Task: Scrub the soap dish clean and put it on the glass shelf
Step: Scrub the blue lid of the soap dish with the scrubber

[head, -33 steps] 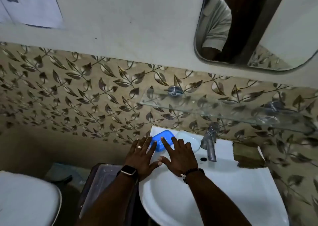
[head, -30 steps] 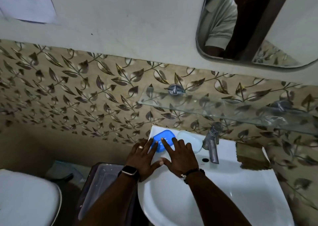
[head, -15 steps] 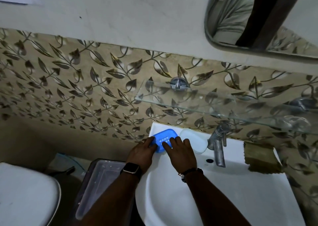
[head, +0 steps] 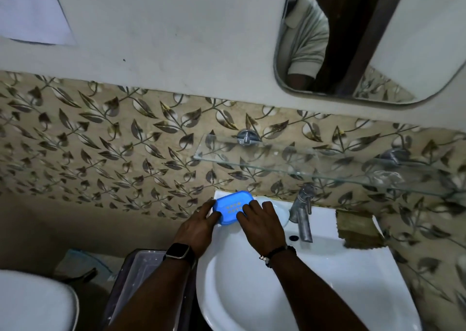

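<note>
A blue plastic soap dish (head: 230, 206) with a row of small holes sits at the back left corner of the white sink (head: 327, 267). My left hand (head: 198, 226) grips its left end, thumb and fingers around the edge. My right hand (head: 259, 223) holds its right side, fingertips on top. The dish looks tilted up slightly off the rim. A white oval piece (head: 280, 213) lies just right of it, partly under my right hand. The glass shelf (head: 315, 165) hangs on the tiled wall above the sink, bare on its left part.
A metal tap (head: 302, 212) stands right of my hands. A brown scrub pad (head: 358, 227) lies on the sink's back right rim. A mirror (head: 365, 38) hangs above. A lidded bin (head: 143, 280) and a toilet (head: 32, 303) stand at the lower left.
Both hands went from lying flat on the sink rim to closing around the blue soap dish, which now shows its holed face and sits a little higher.
</note>
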Demonstrator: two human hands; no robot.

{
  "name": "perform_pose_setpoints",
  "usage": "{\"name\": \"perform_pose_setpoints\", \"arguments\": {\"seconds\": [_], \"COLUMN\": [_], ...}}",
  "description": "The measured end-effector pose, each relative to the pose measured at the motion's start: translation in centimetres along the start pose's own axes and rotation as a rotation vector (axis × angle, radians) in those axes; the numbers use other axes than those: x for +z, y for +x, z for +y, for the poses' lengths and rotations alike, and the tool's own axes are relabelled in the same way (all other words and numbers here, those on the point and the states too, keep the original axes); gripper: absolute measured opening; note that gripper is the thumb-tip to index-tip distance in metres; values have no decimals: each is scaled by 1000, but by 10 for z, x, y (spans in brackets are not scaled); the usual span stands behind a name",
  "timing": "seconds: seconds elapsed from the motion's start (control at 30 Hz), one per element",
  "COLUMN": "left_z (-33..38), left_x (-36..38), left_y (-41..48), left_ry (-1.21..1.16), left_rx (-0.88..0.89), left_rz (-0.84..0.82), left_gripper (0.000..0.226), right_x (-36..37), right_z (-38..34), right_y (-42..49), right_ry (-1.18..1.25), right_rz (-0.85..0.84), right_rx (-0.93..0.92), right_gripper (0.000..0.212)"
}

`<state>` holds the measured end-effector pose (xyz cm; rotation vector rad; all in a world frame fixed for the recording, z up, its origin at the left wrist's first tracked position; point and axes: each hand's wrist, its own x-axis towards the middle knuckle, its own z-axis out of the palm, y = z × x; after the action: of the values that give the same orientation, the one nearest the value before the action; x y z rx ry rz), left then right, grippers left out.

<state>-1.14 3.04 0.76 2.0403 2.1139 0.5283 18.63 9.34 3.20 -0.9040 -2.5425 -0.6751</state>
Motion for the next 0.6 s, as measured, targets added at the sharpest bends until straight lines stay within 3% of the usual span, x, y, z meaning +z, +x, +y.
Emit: {"name": "perform_pose_setpoints", "arguments": {"seconds": [0.4, 0.53, 0.6], "left_z": [78, 116, 135], "left_x": [-23, -15, -7], "left_y": [-3, -4, -5], "left_ry": [-178, -393, -559], "left_rx": [281, 258, 152], "left_rz": [263, 285, 297], "left_gripper": [27, 34, 37], "right_x": [-83, -102, -110], "right_z": [33, 42, 45], "right_y": [-53, -77, -90], "right_ry": [-156, -210, -229], "right_rz": [58, 38, 9], "right_rx": [149, 211, 236], "right_gripper": [19, 16, 13]}}
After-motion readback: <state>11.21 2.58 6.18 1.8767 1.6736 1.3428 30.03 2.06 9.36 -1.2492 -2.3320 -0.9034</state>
